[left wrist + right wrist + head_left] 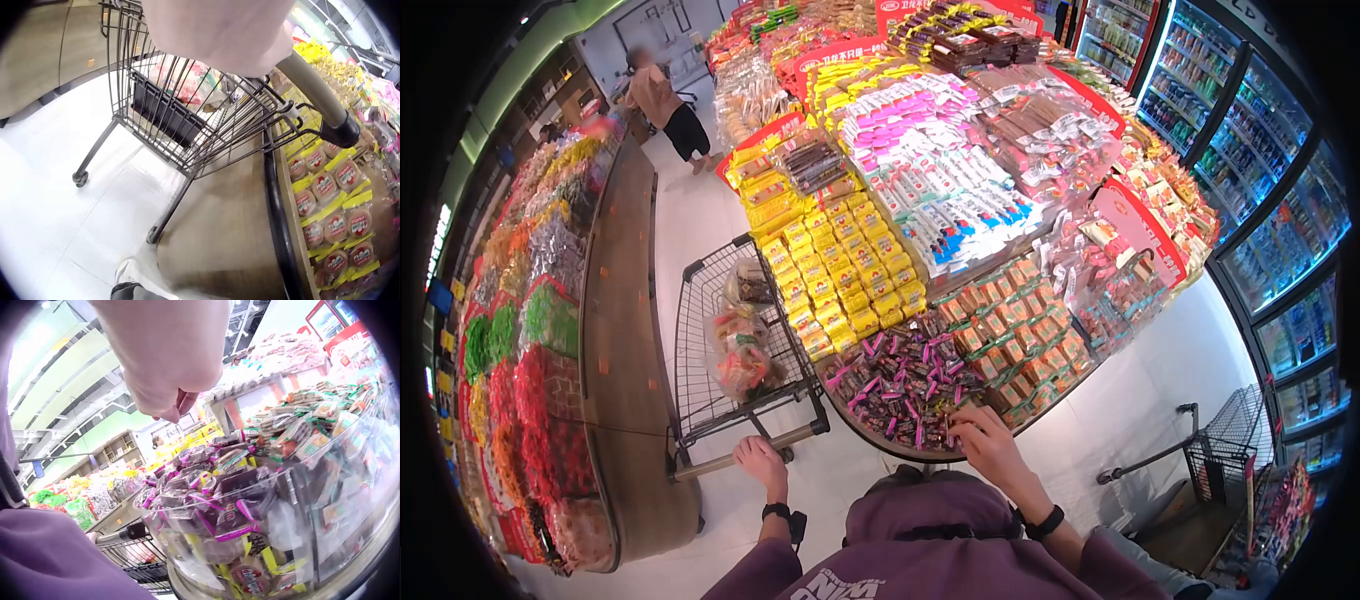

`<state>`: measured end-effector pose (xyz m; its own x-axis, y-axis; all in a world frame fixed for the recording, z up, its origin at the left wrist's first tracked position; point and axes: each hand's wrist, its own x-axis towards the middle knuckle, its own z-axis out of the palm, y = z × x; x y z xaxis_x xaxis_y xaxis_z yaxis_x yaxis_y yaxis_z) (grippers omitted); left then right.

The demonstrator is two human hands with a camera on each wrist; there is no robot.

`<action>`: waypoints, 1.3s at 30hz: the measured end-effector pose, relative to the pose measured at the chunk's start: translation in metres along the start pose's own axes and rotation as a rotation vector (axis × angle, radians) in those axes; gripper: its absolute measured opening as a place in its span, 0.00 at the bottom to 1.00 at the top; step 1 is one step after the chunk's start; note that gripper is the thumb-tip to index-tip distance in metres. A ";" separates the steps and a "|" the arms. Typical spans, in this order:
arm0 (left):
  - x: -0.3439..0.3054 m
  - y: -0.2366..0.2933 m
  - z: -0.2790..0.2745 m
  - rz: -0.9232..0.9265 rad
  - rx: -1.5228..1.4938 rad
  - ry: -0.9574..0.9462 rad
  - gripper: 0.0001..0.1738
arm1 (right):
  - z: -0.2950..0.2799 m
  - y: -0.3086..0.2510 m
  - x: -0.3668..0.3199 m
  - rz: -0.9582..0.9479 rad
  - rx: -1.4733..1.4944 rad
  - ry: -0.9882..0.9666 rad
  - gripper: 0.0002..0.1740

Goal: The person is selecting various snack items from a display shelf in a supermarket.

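In the head view my left hand point(760, 464) grips the handle point(800, 434) of a wire shopping cart point(718, 300). The left wrist view shows the same hand point(225, 31) over the bar, its fingers mostly hidden. Clear bags of goods point(740, 345) lie inside the cart. My right hand point(988, 446), fingers bent downward, is at the near edge of a bin of dark snacks in purple-edged wrappers point(900, 375). In the right wrist view the hand point(172, 381) appears above these wrapped snacks point(231, 487); I cannot tell whether its fingers hold one.
Yellow-wrapped snacks point(840, 265) and orange-brown packets point(1015, 335) fill neighbouring bins, with clear plastic walls point(300, 519) in front. A brown-sided candy counter point(625, 330) runs along the left. A person point(668, 105) stands in the aisle. Another cart point(1225, 440) and drink fridges point(1270, 180) are at right.
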<state>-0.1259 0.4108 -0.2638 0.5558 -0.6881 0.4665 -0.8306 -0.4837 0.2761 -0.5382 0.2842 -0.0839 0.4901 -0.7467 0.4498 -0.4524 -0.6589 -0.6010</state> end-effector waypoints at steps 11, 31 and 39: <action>0.024 -0.037 -0.032 0.278 0.097 -0.620 0.23 | -0.045 0.026 -0.013 0.005 -0.043 0.095 0.17; 0.082 -0.039 -0.007 0.141 0.320 -1.110 0.36 | -0.078 0.064 -0.075 0.256 -0.112 0.370 0.10; 0.058 -0.026 -0.016 0.184 0.249 -0.719 0.16 | -0.111 0.070 -0.100 0.320 -0.225 0.440 0.11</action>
<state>-0.0725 0.3919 -0.2306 0.3669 -0.9094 -0.1957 -0.9265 -0.3761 0.0111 -0.7017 0.3030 -0.0977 -0.0304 -0.8475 0.5300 -0.6972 -0.3619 -0.6188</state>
